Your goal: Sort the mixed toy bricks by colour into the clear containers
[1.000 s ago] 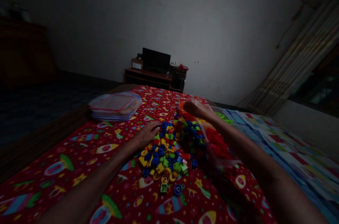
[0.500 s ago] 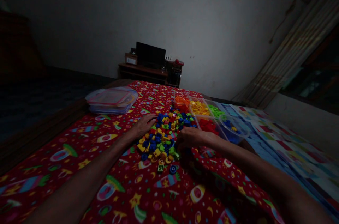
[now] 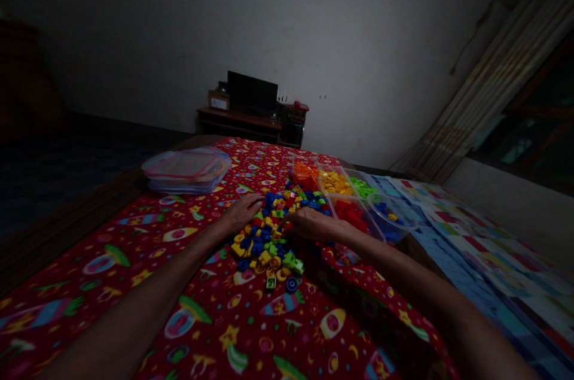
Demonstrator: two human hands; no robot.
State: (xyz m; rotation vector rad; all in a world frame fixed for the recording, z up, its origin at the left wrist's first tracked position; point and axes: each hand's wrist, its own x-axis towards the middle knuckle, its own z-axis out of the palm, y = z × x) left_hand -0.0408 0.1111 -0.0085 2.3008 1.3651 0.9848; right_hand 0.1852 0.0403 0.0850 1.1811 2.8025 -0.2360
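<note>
A loose pile of small toy building bricks in blue, yellow, green and red lies on a red patterned cloth. My left hand rests at the pile's left edge, its fingers stretched out loosely towards the bricks and nothing visible in them. Over the right part of the pile is my right hand, fingers bent down and drawn together among the bricks. Whatever its fingertips pinch is too small and dark to make out. A green brick and a round blue brick lie apart on the near side.
Clear plastic containers hold orange bricks, yellow bricks, green bricks, red bricks and blue bricks beyond my right hand. Stacked plastic lids lie at the left. A monitor stands against the wall.
My right hand has moved left and slightly up, from the pile's right edge to over the bricks. My left hand has stayed nearly in place.
</note>
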